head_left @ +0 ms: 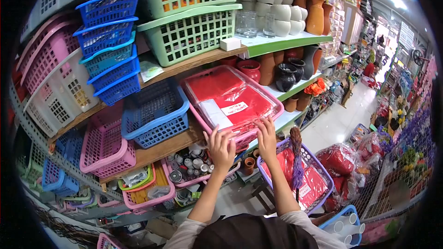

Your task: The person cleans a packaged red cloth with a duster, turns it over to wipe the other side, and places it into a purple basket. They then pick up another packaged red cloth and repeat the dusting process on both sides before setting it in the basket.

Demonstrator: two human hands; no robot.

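A pink basket (272, 116) sits on the wooden shelf, filled with red items in clear plastic packets (249, 114). One packet carries a white label with handwriting, and a white piece (216, 113) lies beside it. My left hand (220, 146) rests at the basket's near edge, fingers spread over the packets' border. At the near right corner, my right hand (266, 137) touches the packets and rim with its fingers apart. Neither hand is wrapped round anything. Below my right arm is a purple basket (328, 180) holding more red packets (314, 184).
To the left stand a blue basket (157, 115) and a pink one (108, 145). Green baskets (194, 32) sit above. Black vases (286, 77) and white pots (280, 18) line the shelves at right. Bagged red goods (339, 159) lie on the aisle floor.
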